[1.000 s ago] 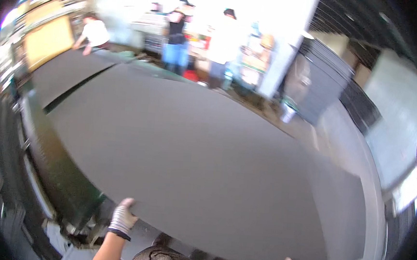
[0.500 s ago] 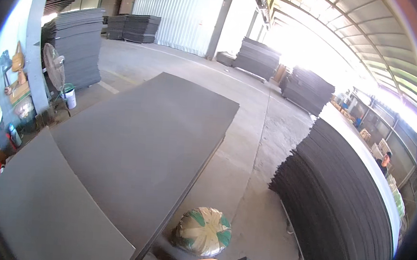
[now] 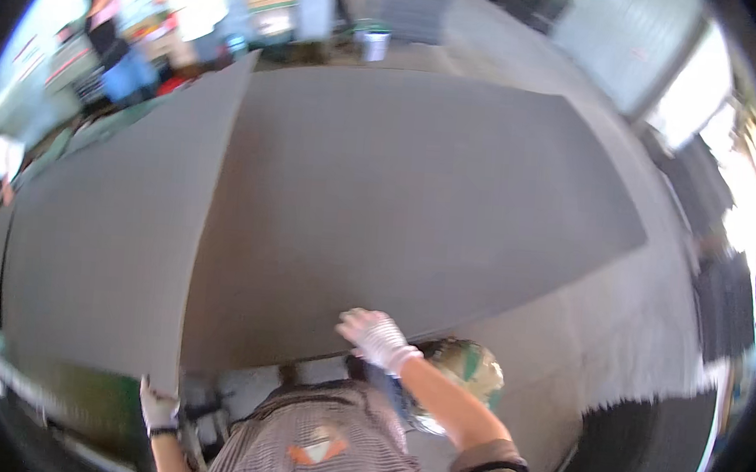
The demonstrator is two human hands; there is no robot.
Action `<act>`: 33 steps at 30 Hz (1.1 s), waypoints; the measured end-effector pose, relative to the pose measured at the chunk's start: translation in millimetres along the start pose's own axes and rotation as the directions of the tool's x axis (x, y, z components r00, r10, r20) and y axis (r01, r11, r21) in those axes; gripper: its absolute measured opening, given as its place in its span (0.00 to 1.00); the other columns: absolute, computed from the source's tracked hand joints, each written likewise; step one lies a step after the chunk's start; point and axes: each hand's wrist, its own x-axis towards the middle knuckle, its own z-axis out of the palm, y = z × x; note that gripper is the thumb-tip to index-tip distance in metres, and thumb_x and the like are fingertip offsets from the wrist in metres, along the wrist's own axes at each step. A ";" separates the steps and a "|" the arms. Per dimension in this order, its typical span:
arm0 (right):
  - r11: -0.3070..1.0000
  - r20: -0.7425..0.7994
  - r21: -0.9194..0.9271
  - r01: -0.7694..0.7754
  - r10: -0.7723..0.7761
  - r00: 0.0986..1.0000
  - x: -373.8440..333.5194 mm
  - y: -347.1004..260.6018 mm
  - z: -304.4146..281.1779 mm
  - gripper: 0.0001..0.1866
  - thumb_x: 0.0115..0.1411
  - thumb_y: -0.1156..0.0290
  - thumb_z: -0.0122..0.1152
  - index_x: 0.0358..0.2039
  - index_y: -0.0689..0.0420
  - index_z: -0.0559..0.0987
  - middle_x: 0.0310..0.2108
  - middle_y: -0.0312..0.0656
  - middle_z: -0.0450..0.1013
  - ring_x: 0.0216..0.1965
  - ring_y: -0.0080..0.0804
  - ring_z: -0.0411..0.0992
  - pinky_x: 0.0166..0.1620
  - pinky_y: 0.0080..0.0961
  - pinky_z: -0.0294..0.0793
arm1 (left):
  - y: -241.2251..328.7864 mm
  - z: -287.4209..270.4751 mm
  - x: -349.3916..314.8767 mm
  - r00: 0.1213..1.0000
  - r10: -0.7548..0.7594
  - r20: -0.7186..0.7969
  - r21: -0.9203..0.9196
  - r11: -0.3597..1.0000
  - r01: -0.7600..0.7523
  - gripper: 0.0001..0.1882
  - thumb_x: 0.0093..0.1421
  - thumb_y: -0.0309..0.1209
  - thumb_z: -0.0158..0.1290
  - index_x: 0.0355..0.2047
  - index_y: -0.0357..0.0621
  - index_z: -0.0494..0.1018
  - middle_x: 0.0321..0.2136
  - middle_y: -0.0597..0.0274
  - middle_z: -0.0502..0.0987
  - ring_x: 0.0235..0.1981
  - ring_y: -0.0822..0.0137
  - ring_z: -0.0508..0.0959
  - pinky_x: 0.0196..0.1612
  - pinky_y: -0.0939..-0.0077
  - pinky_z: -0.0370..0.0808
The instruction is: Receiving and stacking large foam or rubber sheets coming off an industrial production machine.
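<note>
A large grey sheet (image 3: 114,244) rises at the left, its right edge lifted above a second, darker sheet (image 3: 416,186) that lies flat across the middle. My left hand (image 3: 158,407), in a white glove, is closed on the raised sheet at its near corner. Over the near edge of the flat sheet, my right hand (image 3: 377,337) wears a striped glove that leaves the fingertips bare. Its fingers point left, loosely bent and somewhat apart, with nothing seen in them. Whether they touch the sheet I cannot tell.
A round bundle (image 3: 465,374) wrapped in tan and green stands beside my right forearm. A tall stack of dark sheets (image 3: 644,448) is at the lower right. Beyond the left sheet is a person in a dark top (image 3: 107,42); a white bucket (image 3: 375,43) stands at the back.
The view has swung left and down, and both my hands now show. The left sheet's right edge stands higher over the flat one, with my left hand on its corner.
</note>
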 end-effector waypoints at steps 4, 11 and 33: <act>0.989 -0.306 0.140 -0.046 0.088 0.948 -15.2 4.3 5.4 0.30 0.41 0.64 0.73 0.48 0.50 0.75 0.54 0.40 0.70 0.54 0.40 0.69 0.56 0.42 0.69 | 9.4 -17.7 -31.9 0.855 -0.511 -0.093 -0.994 0.001 -0.108 0.25 0.68 0.33 0.47 0.63 0.42 0.59 0.67 0.49 0.56 0.67 0.60 0.58 0.68 0.66 0.59; 0.984 -0.333 0.116 -0.132 0.164 0.929 -49.1 37.3 -10.0 0.25 0.43 0.60 0.68 0.44 0.49 0.76 0.46 0.38 0.75 0.48 0.41 0.72 0.52 0.44 0.68 | 20.4 -7.4 -120.5 0.947 -0.319 0.029 -0.967 0.230 0.107 0.13 0.61 0.38 0.58 0.38 0.42 0.76 0.34 0.61 0.81 0.30 0.67 0.79 0.31 0.73 0.78; -0.274 0.273 0.954 0.123 0.962 0.025 -162.2 2.7 -31.9 0.25 0.56 0.61 0.59 0.50 0.63 0.78 0.46 0.50 0.77 0.41 0.42 0.75 0.47 0.37 0.75 | 261.6 158.9 -77.8 0.753 0.376 0.540 -0.800 0.508 0.320 0.23 0.70 0.44 0.47 0.40 0.33 0.78 0.28 0.53 0.83 0.28 0.65 0.83 0.32 0.79 0.79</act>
